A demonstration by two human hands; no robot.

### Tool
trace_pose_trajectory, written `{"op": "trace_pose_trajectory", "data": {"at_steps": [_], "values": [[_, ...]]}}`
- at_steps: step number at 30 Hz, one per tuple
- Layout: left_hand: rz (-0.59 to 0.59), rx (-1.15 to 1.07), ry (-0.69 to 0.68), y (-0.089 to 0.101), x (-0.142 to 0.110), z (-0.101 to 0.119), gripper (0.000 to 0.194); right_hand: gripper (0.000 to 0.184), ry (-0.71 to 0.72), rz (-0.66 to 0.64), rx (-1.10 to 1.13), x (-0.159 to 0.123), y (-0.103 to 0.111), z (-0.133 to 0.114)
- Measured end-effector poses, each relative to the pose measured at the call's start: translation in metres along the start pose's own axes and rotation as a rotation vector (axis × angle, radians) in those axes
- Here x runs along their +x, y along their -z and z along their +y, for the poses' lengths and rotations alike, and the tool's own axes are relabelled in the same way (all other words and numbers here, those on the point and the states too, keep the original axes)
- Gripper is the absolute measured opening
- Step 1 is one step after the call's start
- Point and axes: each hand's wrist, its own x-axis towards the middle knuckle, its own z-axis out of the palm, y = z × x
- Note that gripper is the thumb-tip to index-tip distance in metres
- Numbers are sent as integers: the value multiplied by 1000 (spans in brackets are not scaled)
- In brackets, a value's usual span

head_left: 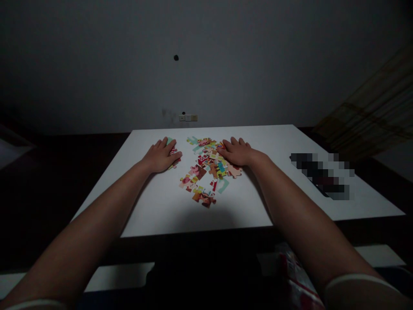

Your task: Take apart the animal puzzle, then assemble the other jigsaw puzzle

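A loose heap of colourful jigsaw puzzle pieces lies on the white table, some pieces overlapping. To the left of the heap, my left hand lies flat with its fingers apart, over a few puzzle pieces that show at its fingertips and thumb. My right hand rests palm down on the heap's right side, fingers spread, covering part of it. Neither hand is closed round a piece. What lies under the palms is hidden.
On the table's right side lies a dark flat object, partly blurred by pixel blocks. A red and clear plastic package sits below the near edge. Behind the table stands a grey wall with sockets; a curtain hangs at right.
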Motion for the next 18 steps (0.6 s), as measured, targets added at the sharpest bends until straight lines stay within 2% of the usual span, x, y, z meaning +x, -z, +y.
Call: {"op": "trace_pose_trajectory", "data": {"at_steps": [4, 9, 15, 18], "values": [[11, -12, 13, -1, 3, 0, 79, 77, 132, -53, 30, -3, -7, -22], [28, -17, -8, 0, 1, 3, 77, 70, 318, -47, 72, -14, -8, -55], [62, -82, -245, 1, -4, 18, 73, 58, 494, -10, 132, -16, 4, -60], [36, -81, -309, 3, -7, 27, 71, 56, 517, -17, 173, -15, 11, -57]]}}
